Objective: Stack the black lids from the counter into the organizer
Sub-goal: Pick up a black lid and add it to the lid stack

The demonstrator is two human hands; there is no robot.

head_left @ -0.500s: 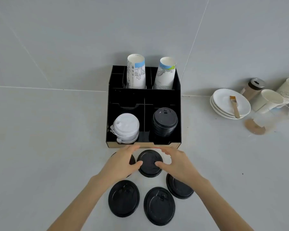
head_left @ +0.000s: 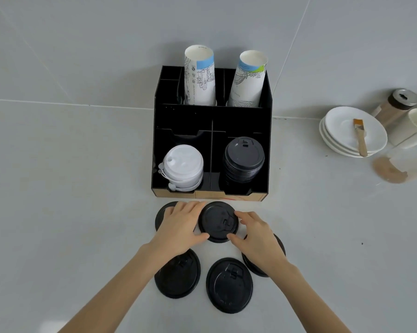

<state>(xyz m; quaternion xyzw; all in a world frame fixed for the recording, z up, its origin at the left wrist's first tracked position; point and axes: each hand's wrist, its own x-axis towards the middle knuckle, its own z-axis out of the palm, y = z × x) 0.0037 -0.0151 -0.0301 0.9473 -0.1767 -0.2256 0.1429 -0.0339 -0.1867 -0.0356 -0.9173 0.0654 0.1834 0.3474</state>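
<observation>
Several black lids lie on the white counter in front of the black organizer [head_left: 266,131]. My left hand [head_left: 178,228] and my right hand [head_left: 256,239] both clasp the rim of the middle black lid [head_left: 217,221] from either side. Under my left hand, another lid [head_left: 160,217] is partly hidden, and a third [head_left: 253,266] lies beneath my right wrist. Two more lids [head_left: 177,275] [head_left: 229,286] rest nearer to me. Inside the organizer's front right compartment stands a stack of black lids [head_left: 243,159]; a stack of white lids [head_left: 182,168] fills the front left one.
Two stacks of paper cups [head_left: 199,79] [head_left: 247,80] stand in the organizer's back compartments. To the right are stacked white saucers [head_left: 342,126] with a small brush [head_left: 360,135], a brown jar [head_left: 395,106], cups and a clear cup [head_left: 399,164] lying on its side.
Both hands have closed in on the middle lid, fingers now wrapping its rim. The view has shifted slightly.
</observation>
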